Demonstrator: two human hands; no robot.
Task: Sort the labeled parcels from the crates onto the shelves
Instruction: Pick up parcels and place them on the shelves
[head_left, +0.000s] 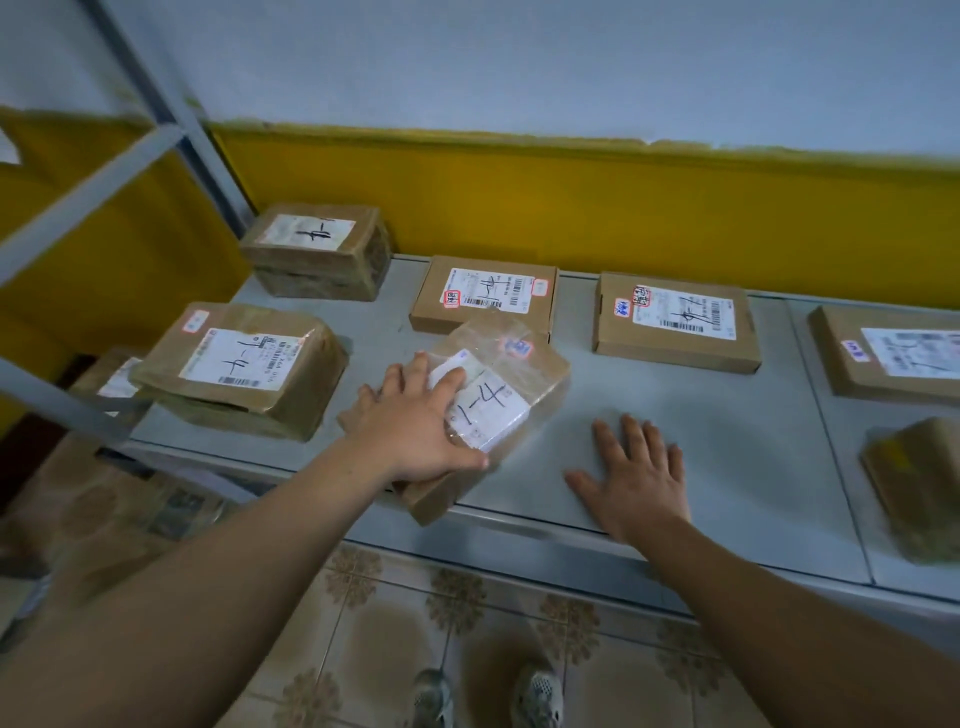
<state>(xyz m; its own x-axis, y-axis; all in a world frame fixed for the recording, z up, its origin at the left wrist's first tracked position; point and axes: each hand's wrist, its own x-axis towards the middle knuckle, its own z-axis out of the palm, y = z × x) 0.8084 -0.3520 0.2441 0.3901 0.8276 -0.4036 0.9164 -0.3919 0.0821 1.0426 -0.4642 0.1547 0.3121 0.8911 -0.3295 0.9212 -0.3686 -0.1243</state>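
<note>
**Covered, cropped and smeared**

The left hand (415, 421) covers the near-left part of the plastic-wrapped parcel (519, 384) and one edge of its label. The picture's right edge cuts off a flat box (883, 353) and, nearer, a blurred brown parcel (914, 488). The fine print on all the labels is too small to read. At the left, a lower parcel (111, 379) is smeared and partly behind a grey bar (67, 410). The shoes (434, 699) are cropped at the bottom.

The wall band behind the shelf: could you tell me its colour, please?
The band is mustard yellow; head view.
</note>
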